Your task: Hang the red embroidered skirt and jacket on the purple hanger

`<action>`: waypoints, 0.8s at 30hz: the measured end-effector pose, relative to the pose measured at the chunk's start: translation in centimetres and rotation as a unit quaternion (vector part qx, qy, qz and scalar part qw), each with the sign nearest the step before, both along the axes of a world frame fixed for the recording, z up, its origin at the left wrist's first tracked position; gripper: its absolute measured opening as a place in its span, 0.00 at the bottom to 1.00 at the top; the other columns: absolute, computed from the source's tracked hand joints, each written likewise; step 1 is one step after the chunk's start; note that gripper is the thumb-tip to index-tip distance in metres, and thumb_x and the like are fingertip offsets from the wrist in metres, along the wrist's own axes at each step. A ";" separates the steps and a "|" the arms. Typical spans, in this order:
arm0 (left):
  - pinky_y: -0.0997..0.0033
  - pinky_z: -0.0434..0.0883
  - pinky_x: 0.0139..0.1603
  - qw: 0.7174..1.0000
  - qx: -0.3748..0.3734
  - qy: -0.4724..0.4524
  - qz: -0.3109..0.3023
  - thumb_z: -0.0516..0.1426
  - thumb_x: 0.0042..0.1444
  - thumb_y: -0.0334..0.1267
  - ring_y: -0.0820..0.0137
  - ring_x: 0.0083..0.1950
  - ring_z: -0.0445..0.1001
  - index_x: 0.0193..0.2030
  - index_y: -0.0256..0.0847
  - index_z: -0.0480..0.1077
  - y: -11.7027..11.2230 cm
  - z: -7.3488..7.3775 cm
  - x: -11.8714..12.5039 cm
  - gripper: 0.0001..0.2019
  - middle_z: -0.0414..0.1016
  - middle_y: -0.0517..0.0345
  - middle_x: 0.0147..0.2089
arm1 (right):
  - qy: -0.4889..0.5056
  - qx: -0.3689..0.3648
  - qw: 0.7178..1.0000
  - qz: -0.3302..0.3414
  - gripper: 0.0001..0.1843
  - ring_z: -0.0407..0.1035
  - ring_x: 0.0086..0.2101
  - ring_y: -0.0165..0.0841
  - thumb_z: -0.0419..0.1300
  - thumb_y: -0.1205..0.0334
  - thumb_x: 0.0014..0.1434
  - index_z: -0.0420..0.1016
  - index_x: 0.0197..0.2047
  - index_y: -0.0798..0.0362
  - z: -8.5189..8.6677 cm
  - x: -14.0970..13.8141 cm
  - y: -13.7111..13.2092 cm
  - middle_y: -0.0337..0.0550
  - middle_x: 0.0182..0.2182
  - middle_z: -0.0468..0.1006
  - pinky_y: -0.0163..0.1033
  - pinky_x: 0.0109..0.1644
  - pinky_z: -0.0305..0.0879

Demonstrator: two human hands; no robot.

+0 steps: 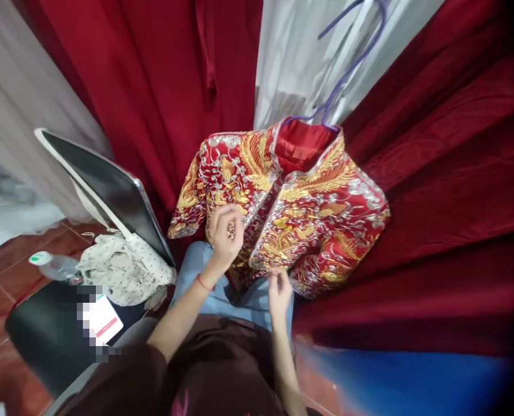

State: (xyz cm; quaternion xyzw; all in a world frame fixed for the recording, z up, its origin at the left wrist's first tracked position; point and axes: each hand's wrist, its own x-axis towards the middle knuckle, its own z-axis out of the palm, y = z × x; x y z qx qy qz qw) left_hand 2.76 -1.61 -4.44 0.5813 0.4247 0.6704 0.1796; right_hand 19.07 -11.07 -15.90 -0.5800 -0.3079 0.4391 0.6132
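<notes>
A red jacket (309, 231) with dense gold and silver embroidery hangs in front of me on a purple hanger (341, 84), its front parted and its lower part over my lap. My left hand (227, 234) is raised before one front panel, fingers curled with the tips drawn together. Whatever may be between those fingertips is too small to make out. Lower down, my right hand (279, 294) pinches the bottom edge of the other front panel between thumb and finger. A thin red cord circles my left wrist.
Dark red curtains (153, 75) and white drapes (283, 58) surround the jacket. To the left stand a black chair (44, 329) with a lit phone (105, 319), a spotted white cloth (110, 268), a plastic bottle (58, 267) and a dark upright panel (105, 185). Something blue (413, 381) lies lower right.
</notes>
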 end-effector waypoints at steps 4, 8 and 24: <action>0.51 0.67 0.65 0.856 -0.448 -0.212 -0.147 0.58 0.61 0.39 0.61 0.59 0.73 0.38 0.40 0.72 -2.2 -12.9 -0.3 0.05 0.78 0.49 0.45 | 0.173 -0.119 0.976 0.066 0.10 0.74 0.31 0.36 0.66 0.54 0.50 0.72 0.31 0.50 -6.5 -3.5 1.8 0.43 0.28 0.78 0.41 0.35 0.74; 0.54 0.69 0.64 0.752 -0.571 -0.261 -0.198 0.64 0.54 0.38 0.61 0.57 0.76 0.43 0.39 0.75 -1.8 -18.6 -1.2 0.11 0.80 0.47 0.47 | 0.271 -0.152 0.949 0.049 0.12 0.77 0.34 0.35 0.67 0.54 0.49 0.70 0.31 0.48 -9.4 -4.7 4.4 0.41 0.29 0.78 0.39 0.36 0.75; 0.76 0.74 0.50 0.647 -0.508 -0.549 -0.147 0.53 0.68 0.37 0.72 0.52 0.78 0.54 0.42 0.71 1.6 -20.8 -5.2 0.11 0.76 0.46 0.54 | 0.238 -0.137 0.959 0.065 0.25 0.62 0.22 0.27 0.77 0.51 0.32 0.69 0.28 0.49 -8.7 -6.4 4.1 0.34 0.22 0.74 0.37 0.29 0.65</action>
